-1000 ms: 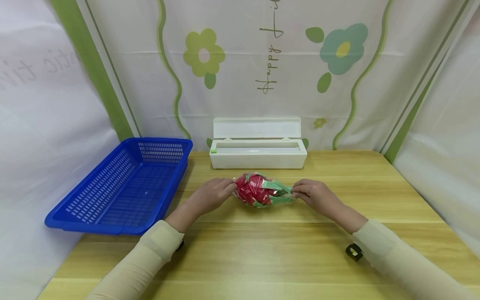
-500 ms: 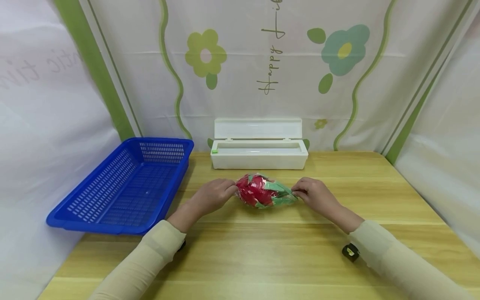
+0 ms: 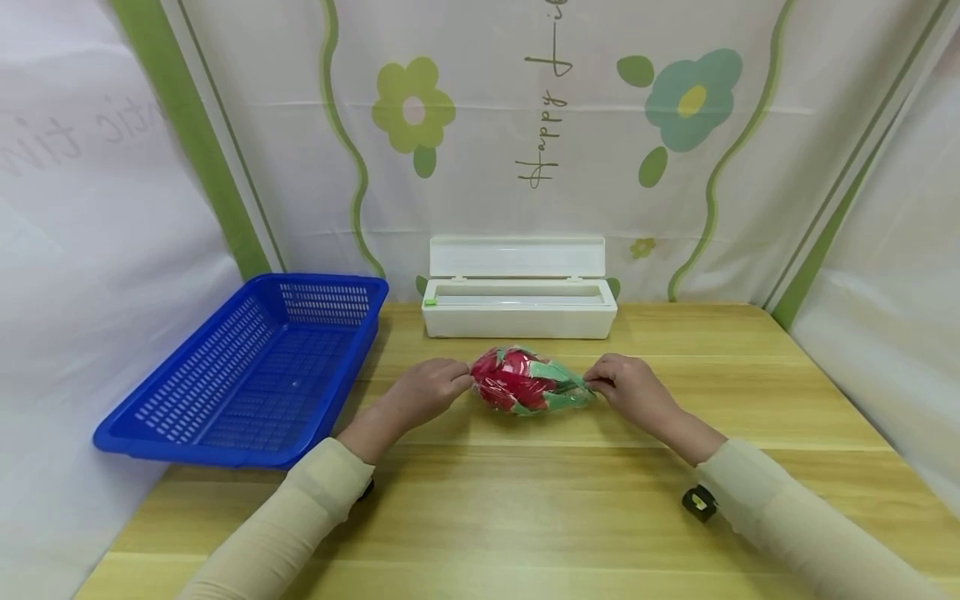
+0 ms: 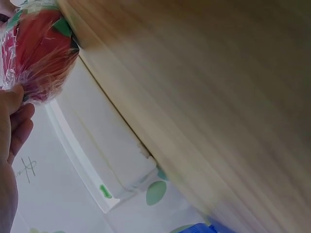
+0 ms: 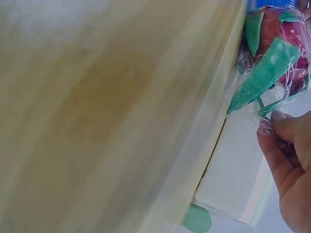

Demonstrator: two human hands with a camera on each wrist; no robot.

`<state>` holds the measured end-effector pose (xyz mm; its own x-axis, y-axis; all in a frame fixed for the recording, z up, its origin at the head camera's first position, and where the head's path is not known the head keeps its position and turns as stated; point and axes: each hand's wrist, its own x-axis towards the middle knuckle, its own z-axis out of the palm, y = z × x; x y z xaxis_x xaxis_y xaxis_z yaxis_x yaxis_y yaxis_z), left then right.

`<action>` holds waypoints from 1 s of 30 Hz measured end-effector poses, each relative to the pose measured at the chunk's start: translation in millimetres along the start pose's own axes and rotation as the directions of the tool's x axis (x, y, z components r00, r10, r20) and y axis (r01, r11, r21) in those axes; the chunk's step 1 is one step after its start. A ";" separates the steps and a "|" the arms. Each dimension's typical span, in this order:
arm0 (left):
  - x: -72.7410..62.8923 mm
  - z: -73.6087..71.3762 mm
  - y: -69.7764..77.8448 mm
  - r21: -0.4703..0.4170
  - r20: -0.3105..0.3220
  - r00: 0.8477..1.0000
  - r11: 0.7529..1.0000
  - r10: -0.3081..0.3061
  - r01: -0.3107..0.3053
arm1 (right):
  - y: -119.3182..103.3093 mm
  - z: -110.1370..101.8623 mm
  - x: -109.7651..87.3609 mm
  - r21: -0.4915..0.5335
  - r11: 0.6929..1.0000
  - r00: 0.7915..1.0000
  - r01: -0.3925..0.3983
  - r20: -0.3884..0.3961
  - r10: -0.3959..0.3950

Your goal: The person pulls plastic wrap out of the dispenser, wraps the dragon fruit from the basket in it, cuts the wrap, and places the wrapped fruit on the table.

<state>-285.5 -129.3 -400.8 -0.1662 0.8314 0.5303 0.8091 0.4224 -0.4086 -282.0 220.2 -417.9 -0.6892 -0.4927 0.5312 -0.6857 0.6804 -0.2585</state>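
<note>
A red dragon fruit (image 3: pixel 517 379) with green leaf-like scales, wrapped in clear plastic film, lies between the two hands in the middle of the head view. My left hand (image 3: pixel 423 390) pinches the film gathered at its red end. At the green, leafy end my right hand (image 3: pixel 633 392) pinches the film between thumb and fingers. In the left wrist view the crinkled film (image 4: pixel 36 87) bunches at the thumb tip. The right wrist view shows a twisted tail of film (image 5: pixel 265 125) between thumb and forefinger, just below the long green scales.
Behind the fruit stands a white cling film dispenser (image 3: pixel 519 321), its lid raised, with a small green slider (image 3: pixel 431 302) at its left. A blue perforated basket (image 3: pixel 247 383) sits at left on the wooden table (image 3: pixel 517 517). Printed curtains (image 3: pixel 495 125) enclose the back and sides.
Both hands keep their hold on the film ends. The wrapped dragon fruit turns slightly between them, its green scales shifting; the head view drifts a little.
</note>
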 end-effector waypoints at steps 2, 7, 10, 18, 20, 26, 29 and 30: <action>-0.1 0.4 0.3 -0.011 -0.009 1.000 1.000 -0.003 0.003 | -0.1 -0.3 -0.2 -0.002 1.000 1.000 0.006 0.001 -0.006; 0.2 1.8 -0.1 -0.048 -0.039 0.999 0.999 -0.010 0.008 | -0.5 -1.0 -1.0 -0.007 1.000 1.000 0.001 0.012 -0.001; 1.4 1.8 -0.6 -0.083 -0.063 0.998 0.996 -0.017 0.011 | -0.7 -1.6 -1.5 -0.016 1.000 1.000 0.001 0.029 -0.001; 1.6 1.4 -1.2 -0.163 -0.029 0.998 0.985 -0.060 0.055 | -0.1 -3.5 -4.6 -0.074 0.994 0.996 0.079 0.040 -0.076; 1.4 0.9 -1.3 -0.171 -0.019 0.998 0.984 -0.064 0.060 | 0.5 -3.8 -5.2 -0.085 0.991 0.995 0.102 0.032 -0.100; 1.6 -0.1 -1.2 -0.158 -0.026 0.997 0.985 -0.068 0.063 | 1.2 -6.0 -5.9 -0.097 0.984 0.989 0.147 0.003 -0.147; 2.1 -2.8 -0.7 -0.163 -0.014 0.996 0.983 -0.093 0.089 | 0.5 -8.6 -6.3 -0.099 0.984 0.989 0.146 -0.003 -0.146; 2.1 -3.6 -0.5 -0.167 -0.007 0.995 0.981 -0.103 0.100 | 0.2 -9.7 -6.3 -0.096 0.985 0.990 0.142 -0.003 -0.143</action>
<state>-284.1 -129.1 -396.8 -0.2447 0.7809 0.5747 0.8710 0.4374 -0.2235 -275.5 228.7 -413.5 -0.5833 -0.5835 0.5651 -0.7510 0.6524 -0.1015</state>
